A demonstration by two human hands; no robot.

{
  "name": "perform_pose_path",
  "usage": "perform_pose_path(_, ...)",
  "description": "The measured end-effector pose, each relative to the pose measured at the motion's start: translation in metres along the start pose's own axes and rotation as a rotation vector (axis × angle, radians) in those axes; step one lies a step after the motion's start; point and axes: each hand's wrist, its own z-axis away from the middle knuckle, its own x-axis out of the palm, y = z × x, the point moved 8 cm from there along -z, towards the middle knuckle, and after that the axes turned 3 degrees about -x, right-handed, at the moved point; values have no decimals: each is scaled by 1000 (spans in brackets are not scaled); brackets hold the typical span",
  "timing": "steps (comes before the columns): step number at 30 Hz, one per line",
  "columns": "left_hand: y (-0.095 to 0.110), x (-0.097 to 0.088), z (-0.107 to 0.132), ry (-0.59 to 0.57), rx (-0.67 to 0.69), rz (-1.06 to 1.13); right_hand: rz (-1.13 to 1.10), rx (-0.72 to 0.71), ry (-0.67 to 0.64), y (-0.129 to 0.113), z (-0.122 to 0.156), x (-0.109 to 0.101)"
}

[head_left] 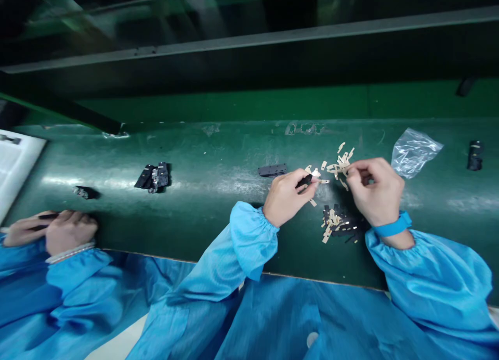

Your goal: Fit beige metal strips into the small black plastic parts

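Note:
In my left hand (287, 194) a small black part (304, 181) is pinched between thumb and fingers, and a beige strip (323, 181) shows just past the fingertips. My right hand (377, 189), with a blue wristband, has thumb and index finger together at the edge of a loose pile of beige strips (342, 163). Whatever may be between those fingertips is too small to make out. Below, between my hands, lies a mixed heap of black and beige pieces (336, 223). A flat black plate (272, 169) rests just beyond my left hand.
A clear plastic bag (415, 152) and a black part (475, 155) lie to the right. Leftward are clustered black parts (154, 177), a small part (83, 192) and a co-worker's hands (70, 230) holding something dark. A metal ledge (249, 42) crosses above the green table (210, 214).

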Motion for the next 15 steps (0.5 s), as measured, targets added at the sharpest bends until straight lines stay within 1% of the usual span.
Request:
perform_pose_path(2, 4, -7, 1, 52, 107, -76, 95, 11, 13, 9, -4, -2)
perform_pose_path(5, 12, -11, 7, 99, 289, -264, 121, -38, -62, 9, -5, 5)
perform_pose_path(7, 14, -11, 9, 110, 347, -368, 80, -63, -79, 3, -3, 6)
perform_pose_path(9, 15, -11, 10, 110, 370, -429, -4, -28, -97, -1, -1, 5)
perform_pose_path(10, 15, -11, 10, 109, 376, -448, -71, 20, -135, -1, 0, 6)
perform_pose_path(11, 16, -11, 10, 113, 385, -460, -160, 90, -200, -1, 2, 10)
perform_pose_path(14, 19, -13, 12, 144, 425, -477, -491, 374, -480, 2, 17, 33)
perform_pose_path(15, 20, -13, 13, 156, 444, -474, -588, 464, -552, 2, 23, 40)
